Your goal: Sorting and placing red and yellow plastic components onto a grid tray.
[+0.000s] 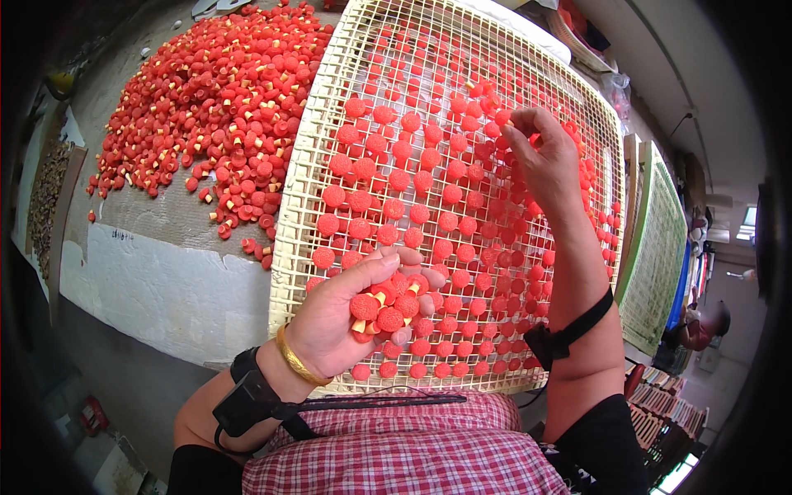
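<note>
My left hand (338,309) is cupped, palm up, around several red mushroom-shaped pieces (390,319) with knobbly round caps and short pale yellow stems. It hovers over the near left part of a cream plastic grid tray (285,272). Red caps (398,180) sit in loose rows on the grid, their stems mostly hidden. Farther out and to the right, my right hand (544,153) pinches thumb against fingers over the grid. A small piece with a red cap (502,117) shows at those fingertips, its stem partly covered.
A large heap of the same red pieces (219,91) lies left of the tray on a grey surface. White foam board (157,289) runs along its front. To the right stands a green-framed mesh rack (656,247). Another person (701,326) is at the far right.
</note>
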A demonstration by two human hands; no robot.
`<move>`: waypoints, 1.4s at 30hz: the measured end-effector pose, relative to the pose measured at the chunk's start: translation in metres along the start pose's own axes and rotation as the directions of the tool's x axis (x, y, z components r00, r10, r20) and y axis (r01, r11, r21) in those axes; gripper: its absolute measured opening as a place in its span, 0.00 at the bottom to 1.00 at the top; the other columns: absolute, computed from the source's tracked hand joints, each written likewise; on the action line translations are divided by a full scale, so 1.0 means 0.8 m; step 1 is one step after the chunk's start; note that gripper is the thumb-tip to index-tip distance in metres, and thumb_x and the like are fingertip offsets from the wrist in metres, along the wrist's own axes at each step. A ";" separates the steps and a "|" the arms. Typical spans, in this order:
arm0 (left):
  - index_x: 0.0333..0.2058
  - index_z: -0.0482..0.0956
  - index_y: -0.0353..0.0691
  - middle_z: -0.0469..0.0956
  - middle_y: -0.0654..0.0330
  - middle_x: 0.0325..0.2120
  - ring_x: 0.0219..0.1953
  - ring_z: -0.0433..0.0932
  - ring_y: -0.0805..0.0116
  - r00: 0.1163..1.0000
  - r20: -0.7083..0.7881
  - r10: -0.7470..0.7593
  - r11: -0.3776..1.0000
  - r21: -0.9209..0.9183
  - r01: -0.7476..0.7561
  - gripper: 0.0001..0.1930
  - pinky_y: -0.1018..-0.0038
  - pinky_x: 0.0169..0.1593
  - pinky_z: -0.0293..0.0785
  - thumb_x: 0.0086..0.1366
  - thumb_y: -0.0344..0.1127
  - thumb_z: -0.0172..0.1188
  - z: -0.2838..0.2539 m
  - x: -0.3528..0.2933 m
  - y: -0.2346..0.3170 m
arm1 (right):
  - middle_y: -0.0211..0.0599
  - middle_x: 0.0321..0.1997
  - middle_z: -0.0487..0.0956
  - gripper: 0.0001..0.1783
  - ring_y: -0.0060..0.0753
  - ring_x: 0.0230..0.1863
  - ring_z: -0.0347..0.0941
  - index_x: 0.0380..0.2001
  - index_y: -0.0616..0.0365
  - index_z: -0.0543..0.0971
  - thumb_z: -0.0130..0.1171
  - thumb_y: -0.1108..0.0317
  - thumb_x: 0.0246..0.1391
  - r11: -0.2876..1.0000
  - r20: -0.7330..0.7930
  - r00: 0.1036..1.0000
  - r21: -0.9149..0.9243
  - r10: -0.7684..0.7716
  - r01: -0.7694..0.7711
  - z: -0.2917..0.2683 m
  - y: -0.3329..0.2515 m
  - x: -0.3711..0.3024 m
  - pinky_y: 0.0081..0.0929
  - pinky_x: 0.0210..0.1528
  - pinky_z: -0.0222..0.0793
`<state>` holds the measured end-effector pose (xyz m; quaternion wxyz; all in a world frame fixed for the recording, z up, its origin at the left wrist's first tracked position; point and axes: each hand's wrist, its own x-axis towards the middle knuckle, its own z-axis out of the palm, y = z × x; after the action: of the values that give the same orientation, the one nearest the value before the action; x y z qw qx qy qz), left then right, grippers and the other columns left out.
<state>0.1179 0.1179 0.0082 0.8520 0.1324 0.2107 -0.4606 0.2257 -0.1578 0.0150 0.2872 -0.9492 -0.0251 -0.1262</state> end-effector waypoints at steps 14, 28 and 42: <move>0.51 0.70 0.39 0.73 0.46 0.49 0.43 0.77 0.59 0.999 -0.037 -0.006 1.000 0.002 0.006 0.15 0.72 0.29 0.77 0.76 0.42 0.44 0.001 -0.001 0.001 | 0.35 0.33 0.78 0.07 0.28 0.33 0.76 0.37 0.62 0.79 0.64 0.74 0.55 0.987 0.591 0.804 0.076 0.070 -0.143 -0.041 -0.041 -0.062 0.29 0.36 0.73; 0.53 0.69 0.38 0.75 0.47 0.51 0.45 0.79 0.58 0.996 0.086 -0.019 0.999 -0.026 0.021 0.17 0.66 0.37 0.81 0.75 0.43 0.45 -0.014 -0.001 0.001 | 0.38 0.37 0.76 0.14 0.40 0.38 0.77 0.41 0.59 0.79 0.67 0.70 0.51 0.998 0.506 0.862 -0.065 0.033 0.000 -0.050 -0.065 -0.074 0.35 0.42 0.74; 0.53 0.69 0.39 0.75 0.48 0.51 0.45 0.79 0.58 0.996 0.088 -0.021 0.999 -0.031 0.023 0.16 0.68 0.35 0.79 0.75 0.43 0.45 -0.014 0.001 0.001 | 0.40 0.36 0.76 0.10 0.43 0.38 0.76 0.37 0.61 0.77 0.65 0.75 0.50 0.997 0.432 0.900 -0.062 0.058 -0.034 -0.044 -0.050 -0.070 0.36 0.41 0.73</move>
<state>0.1164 0.1226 -0.0017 0.8573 0.0960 0.1822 -0.4718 0.1586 -0.1425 0.0502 0.2521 -0.9611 -0.0625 0.0942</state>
